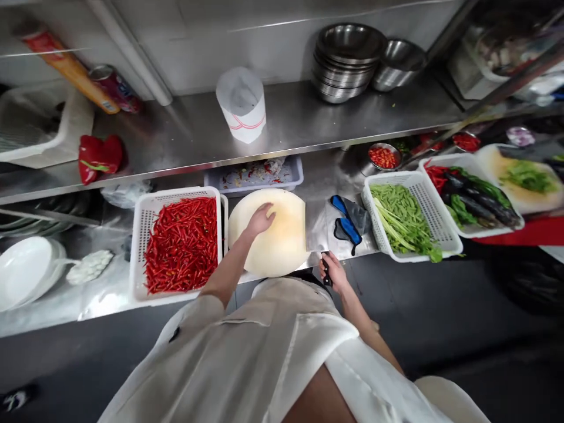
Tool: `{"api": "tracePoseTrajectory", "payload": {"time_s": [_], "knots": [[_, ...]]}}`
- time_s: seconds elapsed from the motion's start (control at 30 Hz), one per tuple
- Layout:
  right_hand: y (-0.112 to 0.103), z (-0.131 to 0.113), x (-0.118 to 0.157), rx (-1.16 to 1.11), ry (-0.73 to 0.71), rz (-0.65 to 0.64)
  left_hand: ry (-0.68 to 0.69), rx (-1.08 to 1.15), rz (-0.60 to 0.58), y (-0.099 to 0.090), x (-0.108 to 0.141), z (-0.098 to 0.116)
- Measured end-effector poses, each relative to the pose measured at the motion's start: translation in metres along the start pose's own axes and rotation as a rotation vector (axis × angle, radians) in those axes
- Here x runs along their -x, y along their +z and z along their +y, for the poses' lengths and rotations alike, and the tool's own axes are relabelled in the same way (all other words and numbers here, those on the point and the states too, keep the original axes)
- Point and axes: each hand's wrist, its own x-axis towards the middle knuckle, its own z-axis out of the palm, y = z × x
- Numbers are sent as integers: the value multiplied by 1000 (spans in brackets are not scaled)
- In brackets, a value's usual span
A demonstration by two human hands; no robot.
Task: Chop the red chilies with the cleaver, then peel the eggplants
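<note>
A round pale cutting board lies on the steel counter in front of me. Over its upper left part is my left hand, fingers extended and nothing held. My right hand is wrapped round the black handle of a knife at the board's right side; the blade reaches forward along the board's right edge. Left of the board stands a white basket full of red chillies. A blue and black cloth item rests on the counter to the right.
Behind the board is a tray with scraps. A basket of green beans and greens and another with eggplants stand right. The shelf above holds a paper hat, steel bowls and a red pepper. White plates sit left.
</note>
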Motion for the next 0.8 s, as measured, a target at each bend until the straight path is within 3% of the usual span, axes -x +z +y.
{"api": "tracePoseTrajectory", "payload": {"time_s": [0.07,0.13,0.2,0.27,0.37,0.5,0.7,0.8], "knots": [[-8,31,13,83,14,110,121,-105,-54,10,-51,-3],[-14,62,29,166,35,233,204,-141,-114,22,-87,-3],[-14,88,46,204,61,328,208,-145,-115,38,-104,0],[-9,110,61,209,78,379,175,-153,-76,57,-106,7],[3,135,79,174,62,449,218,-136,-69,85,-86,19],[9,160,101,88,26,529,348,-112,-135,109,-43,35],[-9,196,139,-22,48,618,335,-63,-142,131,12,65],[-17,205,142,-42,80,650,322,-16,-139,146,34,89]]}}
